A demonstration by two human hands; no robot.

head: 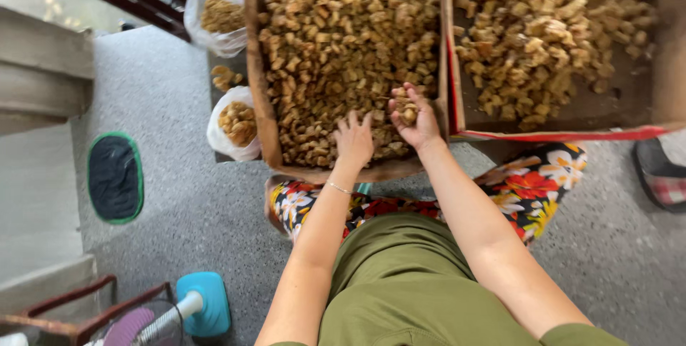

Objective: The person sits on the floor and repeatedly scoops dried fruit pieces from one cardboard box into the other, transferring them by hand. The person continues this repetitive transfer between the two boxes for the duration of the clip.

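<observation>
Two cardboard trays of brown chunks before me. Left hand flat, fingers spread on pile in near tray, raking. Right hand cupped around few chunks, lifted clear, apparently for checking. Far tray untouched alongside.

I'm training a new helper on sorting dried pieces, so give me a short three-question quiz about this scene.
1. True or false: the right hand holds some brown pieces.
2. Where does the left hand rest?
A. on the pieces in the near cardboard tray
B. on the small dark mat
C. on a plastic bag
3. How many filled plastic bags lie left of the tray?

Key: 1 true; 2 A; 3 two.
</observation>
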